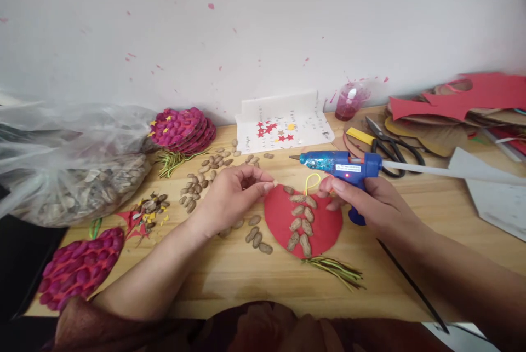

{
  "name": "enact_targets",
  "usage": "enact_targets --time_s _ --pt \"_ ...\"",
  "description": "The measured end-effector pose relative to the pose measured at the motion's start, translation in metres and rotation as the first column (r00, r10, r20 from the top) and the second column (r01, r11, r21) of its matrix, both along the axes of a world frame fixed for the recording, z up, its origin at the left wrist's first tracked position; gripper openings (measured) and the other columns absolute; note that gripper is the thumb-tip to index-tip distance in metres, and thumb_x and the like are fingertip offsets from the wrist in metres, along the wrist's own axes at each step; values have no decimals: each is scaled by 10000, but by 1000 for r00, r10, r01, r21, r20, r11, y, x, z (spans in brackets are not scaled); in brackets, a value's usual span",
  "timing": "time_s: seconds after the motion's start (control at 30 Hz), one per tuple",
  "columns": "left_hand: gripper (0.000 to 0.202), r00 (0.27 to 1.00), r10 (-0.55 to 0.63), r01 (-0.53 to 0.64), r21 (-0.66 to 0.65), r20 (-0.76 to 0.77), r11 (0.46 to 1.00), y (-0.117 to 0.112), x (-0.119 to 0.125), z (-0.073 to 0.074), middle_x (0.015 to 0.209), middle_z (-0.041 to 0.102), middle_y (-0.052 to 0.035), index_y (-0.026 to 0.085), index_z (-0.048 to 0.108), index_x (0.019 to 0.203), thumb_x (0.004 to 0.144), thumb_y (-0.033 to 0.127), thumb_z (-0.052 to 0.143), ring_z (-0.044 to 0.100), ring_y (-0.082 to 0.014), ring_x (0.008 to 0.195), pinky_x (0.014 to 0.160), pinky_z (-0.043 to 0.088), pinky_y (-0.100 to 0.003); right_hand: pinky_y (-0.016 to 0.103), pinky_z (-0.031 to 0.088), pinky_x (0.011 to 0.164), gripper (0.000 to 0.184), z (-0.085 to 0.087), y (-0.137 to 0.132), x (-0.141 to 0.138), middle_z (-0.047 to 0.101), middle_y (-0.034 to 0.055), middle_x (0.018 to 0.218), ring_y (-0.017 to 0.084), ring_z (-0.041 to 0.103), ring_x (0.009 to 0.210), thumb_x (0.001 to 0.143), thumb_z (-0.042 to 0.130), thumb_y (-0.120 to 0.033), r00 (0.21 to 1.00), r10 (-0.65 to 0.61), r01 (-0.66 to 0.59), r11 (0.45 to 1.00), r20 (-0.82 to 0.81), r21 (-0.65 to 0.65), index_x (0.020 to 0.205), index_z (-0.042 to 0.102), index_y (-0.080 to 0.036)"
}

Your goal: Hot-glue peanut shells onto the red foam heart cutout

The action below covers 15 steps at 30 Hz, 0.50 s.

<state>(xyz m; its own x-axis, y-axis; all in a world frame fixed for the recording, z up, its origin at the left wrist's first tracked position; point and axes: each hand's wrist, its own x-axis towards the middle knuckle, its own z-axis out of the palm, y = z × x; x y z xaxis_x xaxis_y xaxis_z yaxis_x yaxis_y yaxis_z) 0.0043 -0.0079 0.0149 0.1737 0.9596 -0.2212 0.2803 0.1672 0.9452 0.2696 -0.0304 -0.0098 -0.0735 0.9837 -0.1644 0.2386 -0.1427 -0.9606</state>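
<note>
My left hand (234, 194) pinches a peanut shell (274, 183) between thumb and fingertips, right at the upper left edge of a red heart-shaped card (324, 226). Several peanut shells (302, 225) lie stuck in rows on that card, and a yellow loop (311, 181) sticks out of its top. My right hand (370, 201) grips a blue hot glue gun (341, 165) with its nozzle pointing left above the card. A white glue stick (444, 172) juts from the gun's back.
Loose peanut shells (205, 174) lie scattered on the wooden table (230, 275). A plastic bag of shells (74, 166) sits at the left, purple-painted finished hearts (183, 128) (80, 267) behind and at front left. Black scissors (388, 144), red card sheets (460, 97), a star sticker sheet (283, 125) are at the back.
</note>
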Motion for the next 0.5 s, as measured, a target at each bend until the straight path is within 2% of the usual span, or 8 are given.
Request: enact_targets --time_s 0.07,0.17,0.33,0.5 --pt "176 1000 4 -4 16 -30 1000 -2 3 -3 808 736 -45 154 788 854 767 300 832 603 -155 705 637 437 -237 356 579 696 437 0 0 -2 795 74 905 237 714 749 850 681 -618 999 6 -9 996 -42 -87 901 769 -193" --pt "123 998 -1 4 50 -62 999 -3 8 -7 795 735 -40 175 790 826 767 277 826 596 -164 696 635 428 -248 331 589 675 411 1 2 -5 802 71 892 218 718 722 839 702 -598 995 -15 1 989 -95 -151 898 763 -195" --pt "86 968 -3 52 187 -251 981 -3 13 -11 820 740 -48 202 793 841 823 284 775 611 -190 738 682 428 -279 311 602 666 379 4 2 -8 804 74 884 217 733 749 834 715 -570 988 -54 21 976 -146 -215 893 761 -198" --pt "45 930 36 86 312 -365 946 -1 16 -14 804 700 -46 212 777 843 846 242 744 596 -197 765 736 412 -302 319 598 684 451 2 1 -6 796 76 904 213 723 739 812 707 -638 993 -20 -8 974 -119 -228 856 760 -192"
